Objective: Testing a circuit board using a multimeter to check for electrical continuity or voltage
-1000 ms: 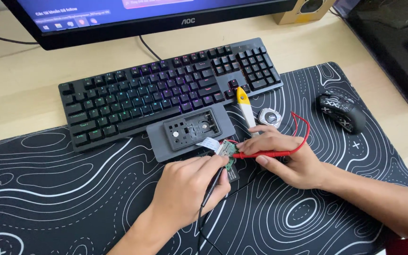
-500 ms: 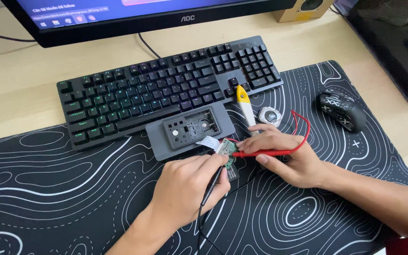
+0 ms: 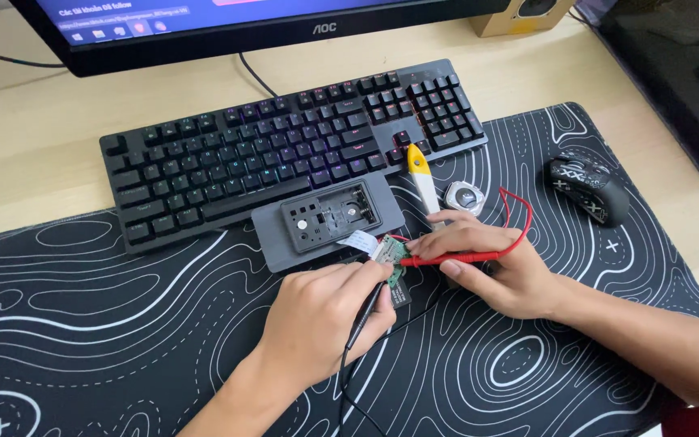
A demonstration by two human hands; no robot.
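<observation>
Desk scene, pale wooden top with a black desk mat [image 3: 82, 340] patterned in white contour lines, monitor [image 3: 269, 24] at the back edge, backlit black keyboard [image 3: 285, 154] overlapping the mat, black mouse [image 3: 588, 186] off to the right. Left hand [image 3: 325, 311] has its fingers curled shut around a black test probe [image 3: 363, 316], pen-style, tip aimed at a small green circuit board [image 3: 392, 255] lying on the mat between both hands; black lead trails down toward the bottom edge. Right hand [image 3: 495, 263] pinches a red test probe [image 3: 455, 259] between thumb and fingers, tip touching the same board, red wire [image 3: 519, 218] looping up behind. Board looks light, stiff and fragile, probably slides easily; best held by its edges, not the components. A white ribbon cable [image 3: 359, 240] runs from it toward a grey open casing [image 3: 329, 220] just beside it, below the keyboard. That casing acts as a shallow tray: its recessed inner compartment shows a dark frame with small holes and cutouts, no loose parts that I can make out. Yellow-handled tool [image 3: 422, 174] and a small round silver part [image 3: 464, 196] lie just above the right hand.
</observation>
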